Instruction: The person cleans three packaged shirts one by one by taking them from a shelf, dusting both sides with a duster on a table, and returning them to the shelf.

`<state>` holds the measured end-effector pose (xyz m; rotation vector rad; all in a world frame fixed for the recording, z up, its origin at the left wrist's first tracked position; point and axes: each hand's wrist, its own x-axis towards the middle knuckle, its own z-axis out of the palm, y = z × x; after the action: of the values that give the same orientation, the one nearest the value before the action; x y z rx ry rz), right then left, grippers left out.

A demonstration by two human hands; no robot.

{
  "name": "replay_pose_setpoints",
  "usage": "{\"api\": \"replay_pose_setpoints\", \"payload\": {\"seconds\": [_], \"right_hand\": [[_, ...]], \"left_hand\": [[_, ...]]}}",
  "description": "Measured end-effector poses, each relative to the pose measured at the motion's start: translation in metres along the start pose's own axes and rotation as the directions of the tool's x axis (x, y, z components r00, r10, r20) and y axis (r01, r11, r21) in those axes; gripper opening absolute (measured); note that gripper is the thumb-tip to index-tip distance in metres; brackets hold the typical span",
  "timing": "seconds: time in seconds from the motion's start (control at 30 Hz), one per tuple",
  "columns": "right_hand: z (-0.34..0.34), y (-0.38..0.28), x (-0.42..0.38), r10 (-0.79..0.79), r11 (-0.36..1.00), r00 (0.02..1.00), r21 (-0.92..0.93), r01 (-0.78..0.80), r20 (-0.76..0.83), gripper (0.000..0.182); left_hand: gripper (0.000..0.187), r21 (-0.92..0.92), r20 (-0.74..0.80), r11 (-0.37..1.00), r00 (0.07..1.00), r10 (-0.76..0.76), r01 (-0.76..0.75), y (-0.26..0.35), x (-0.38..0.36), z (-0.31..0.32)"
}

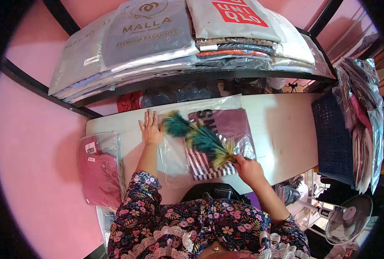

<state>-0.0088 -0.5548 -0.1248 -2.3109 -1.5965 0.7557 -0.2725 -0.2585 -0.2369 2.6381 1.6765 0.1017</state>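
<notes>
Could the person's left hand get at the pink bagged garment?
Probably yes: the left hand seems to grip nothing, and only bare table shows between it and the pink bagged garment.

The pale table (287,142) bears a clear bag (174,162) around a purple garment (233,123) with stripes, lying near its middle. Beyond the far edge, a black shelf (226,75) holds piled, bagged clothes (153,39).

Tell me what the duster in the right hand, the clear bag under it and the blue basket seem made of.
Duster: likely feathers, soft and fluffy, judging by the wispy green and yellow tufts, though synthetic fibre is possible.
Clear bag: thin glossy plastic film, see-through with bright glints.
Blue basket: probably moulded plastic, fairly matt, with small holes in its wall.
</notes>
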Motion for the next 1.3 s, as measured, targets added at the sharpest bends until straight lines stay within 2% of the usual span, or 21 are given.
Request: {"api": "replay_pose_setpoints", "payload": {"seconds": [0.03, 0.1, 0.17, 0.2, 0.23, 0.33, 0.37, 0.43, 0.47, 0.53, 0.63, 0.7, 0.77, 0.83, 0.9, 0.97, 1.03, 1.1, 1.17, 1.27, 1.3], "right_hand": [[0.003, 0.009, 0.001, 0.001, 1.0, 1.0, 0.003, -0.001, -0.002, 0.023], [0.007, 0.042, 0.005, 0.187, 0.981, 0.977, -0.036, -0.192, -0.102, 0.023], [-0.015, 0.054, 0.005, 0.392, 0.913, 0.897, -0.032, -0.406, -0.203, 0.024], [-0.028, 0.049, 0.003, 0.435, 0.889, 0.858, -0.02, -0.457, -0.274, 0.024], [-0.033, 0.049, 0.001, 0.438, 0.888, 0.841, 0.004, -0.461, -0.318, 0.024], [-0.023, 0.04, -0.002, 0.365, 0.931, 0.901, 0.082, -0.355, -0.234, 0.023], [-0.005, 0.042, -0.005, 0.186, 0.982, 0.945, 0.038, -0.183, -0.269, 0.026], [0.006, 0.022, -0.009, 0.072, 0.996, 0.989, 0.058, -0.065, -0.129, 0.026], [0.005, 0.018, -0.008, 0.075, 0.996, 0.988, 0.058, -0.068, -0.132, 0.026], [0.001, 0.012, -0.007, 0.207, 0.978, 0.977, 0.025, -0.205, -0.056, 0.026], [-0.008, 0.036, -0.001, 0.365, 0.929, 0.904, 0.016, -0.371, -0.225, 0.023], [-0.017, 0.04, -0.004, 0.355, 0.929, 0.873, 0.025, -0.368, -0.334, 0.021], [-0.016, 0.039, -0.006, 0.3, 0.952, 0.902, 0.044, -0.301, -0.31, 0.023], [0.001, 0.036, -0.006, 0.186, 0.982, 0.956, 0.08, -0.172, -0.227, 0.022], [0.004, 0.021, -0.015, 0.115, 0.985, 0.99, 0.14, -0.102, -0.086, 0.022], [0.012, 0.021, -0.021, 0.083, 0.986, 0.992, 0.151, -0.068, -0.091, 0.023], [0.015, 0.034, -0.022, 0.226, 0.97, 0.969, 0.116, -0.214, -0.099, 0.024], [0.015, 0.057, -0.022, 0.384, 0.923, 0.903, 0.118, -0.367, -0.193, 0.022], [-0.002, 0.063, -0.026, 0.458, 0.888, 0.839, 0.114, -0.445, -0.295, 0.022], [-0.007, 0.059, -0.032, 0.392, 0.92, 0.831, 0.141, -0.366, -0.395, 0.023], [-0.007, 0.052, -0.035, 0.373, 0.928, 0.855, 0.152, -0.341, -0.361, 0.023]], "left_hand": [[0.062, 0.002, -0.001, 1.0, 1.0, 0.003, -0.003, -0.002, 0.0, 0.002], [0.061, 0.035, -0.033, 0.999, 0.999, 0.014, -0.013, -0.003, 0.0, 0.006], [0.061, 0.035, -0.032, 0.999, 0.999, 0.012, -0.011, -0.003, 0.0, 0.006], [0.061, 0.034, -0.03, 0.999, 0.999, 0.009, -0.008, -0.003, 0.0, 0.006], [0.061, 0.036, -0.031, 0.999, 0.999, 0.009, -0.008, -0.004, -0.002, 0.007], [0.061, 0.03, -0.048, 1.0, 0.999, 0.011, -0.009, -0.003, 0.001, 0.006], [0.061, 0.038, -0.06, 0.999, 0.998, 0.015, -0.013, -0.003, 0.0, 0.006], [0.061, 0.046, -0.069, 0.999, 0.997, 0.022, -0.019, -0.003, -0.002, 0.006], [0.061, 0.058, -0.072, 0.998, 0.997, 0.017, -0.013, -0.002, -0.002, 0.005], [0.061, 0.069, -0.077, 0.998, 0.997, 0.016, -0.011, -0.003, -0.001, 0.006], [0.06, 0.052, -0.071, 0.999, 0.997, -0.001, 0.004, -0.003, -0.002, 0.007], [0.061, 0.031, -0.068, 1.0, 0.998, -0.001, 0.003, -0.002, -0.001, 0.005], [0.061, 0.03, -0.037, 0.999, 0.999, -0.017, 0.018, 0.0, -0.001, 0.0], [0.062, 0.029, -0.005, 0.999, 0.999, -0.032, 0.032, 0.001, 0.001, 0.001], [0.061, 0.03, -0.058, 1.0, 0.998, -0.006, 0.008, -0.002, -0.001, 0.004], [0.061, 0.035, -0.049, 0.999, 0.999, -0.012, 0.014, -0.003, -0.001, 0.005], [0.061, 0.04, -0.038, 0.999, 0.999, -0.014, 0.015, -0.003, -0.001, 0.004], [0.061, 0.039, -0.033, 0.999, 0.999, -0.017, 0.018, -0.002, -0.001, 0.004], [0.062, 0.032, -0.024, 0.999, 1.0, -0.009, 0.01, -0.004, 0.0, 0.007], [0.064, -0.019, 0.025, 1.0, 1.0, 0.01, -0.009, -0.01, 0.005, 0.01], [0.065, -0.065, 0.063, 0.998, 0.998, 0.02, -0.016, -0.012, 0.006, 0.01]]}}
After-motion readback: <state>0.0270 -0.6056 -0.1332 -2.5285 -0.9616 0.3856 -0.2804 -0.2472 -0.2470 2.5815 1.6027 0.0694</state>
